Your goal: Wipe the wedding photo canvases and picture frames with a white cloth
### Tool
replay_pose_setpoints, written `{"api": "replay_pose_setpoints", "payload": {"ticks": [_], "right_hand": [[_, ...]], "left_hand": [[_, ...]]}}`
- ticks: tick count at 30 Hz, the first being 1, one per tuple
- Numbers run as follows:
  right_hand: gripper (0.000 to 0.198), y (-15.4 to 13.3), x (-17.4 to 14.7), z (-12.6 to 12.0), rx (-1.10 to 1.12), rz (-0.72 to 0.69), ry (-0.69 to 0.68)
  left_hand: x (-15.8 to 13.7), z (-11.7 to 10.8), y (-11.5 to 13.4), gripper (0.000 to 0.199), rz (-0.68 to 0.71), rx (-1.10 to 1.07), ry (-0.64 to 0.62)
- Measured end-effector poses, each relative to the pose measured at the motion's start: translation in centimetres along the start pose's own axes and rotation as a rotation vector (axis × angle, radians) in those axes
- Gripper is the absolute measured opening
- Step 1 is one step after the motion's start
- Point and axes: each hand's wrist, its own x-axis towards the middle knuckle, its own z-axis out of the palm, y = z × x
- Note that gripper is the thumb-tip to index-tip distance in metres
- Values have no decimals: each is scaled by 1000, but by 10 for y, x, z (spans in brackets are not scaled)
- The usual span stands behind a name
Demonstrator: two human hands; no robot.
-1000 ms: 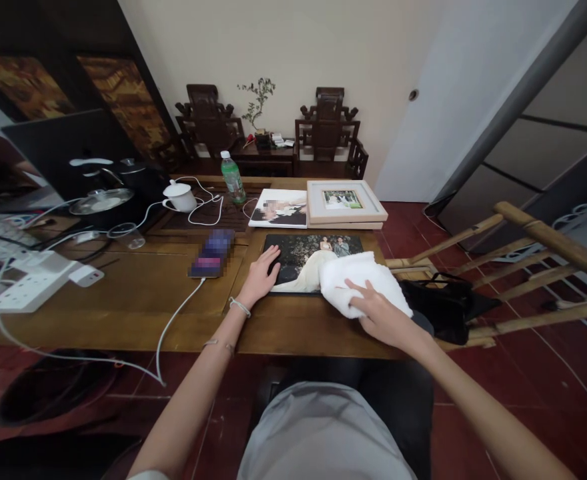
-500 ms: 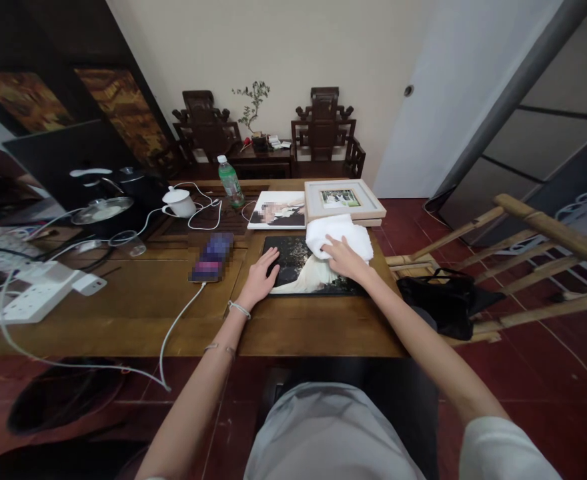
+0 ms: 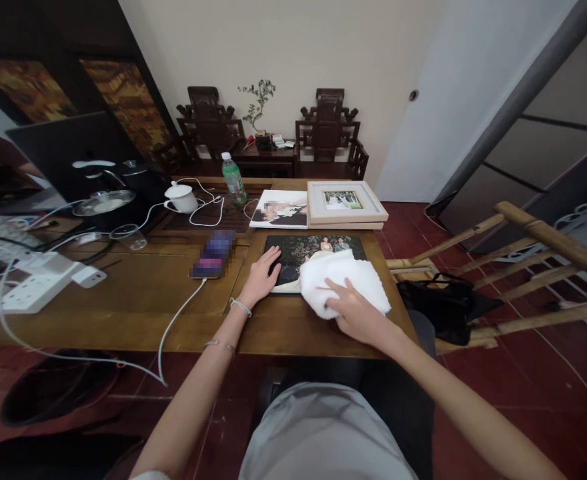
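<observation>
A dark photo panel (image 3: 293, 248) with people in wedding clothes lies flat on the wooden table (image 3: 283, 330) before me. My left hand (image 3: 261, 275) rests with spread fingers on the panel's left edge. A folded white towel (image 3: 318, 293) covers the lower right part of the panel and hangs over its near edge. On top of it, my right hand (image 3: 356, 310) presses down and grips the cloth, with thumb and fingers dug into the folds.
Behind the panel lie a white-edged photo print (image 3: 279, 209) and stacked picture frames (image 3: 348, 205). Leftward are a phone (image 3: 213, 257) on a charging cable, a green bottle (image 3: 233, 181), a lidded cup (image 3: 181, 199), a plastic cup (image 3: 129, 236) and a power strip (image 3: 38, 288). A bamboo rack (image 3: 548, 267) stands right.
My right hand has drawn the towel toward me, from the panel's far right corner to its near right edge, uncovering the pictured people. My left hand has stayed in place.
</observation>
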Motion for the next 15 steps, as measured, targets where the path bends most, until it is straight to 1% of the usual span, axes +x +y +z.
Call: {"api": "replay_pose_setpoints", "payload": {"ticks": [6, 9, 12, 15], "right_hand": [[44, 43, 79, -14, -44, 69, 60], [44, 59, 111, -22, -41, 142, 63], [45, 64, 123, -24, -48, 188, 77], [47, 57, 111, -16, -76, 160, 80]], "left_hand": [[1, -1, -2, 39, -3, 12, -13], [1, -1, -3, 39, 5, 12, -16], [1, -1, -4, 40, 8, 6, -15], [1, -1, -3, 40, 23, 4, -10]]}}
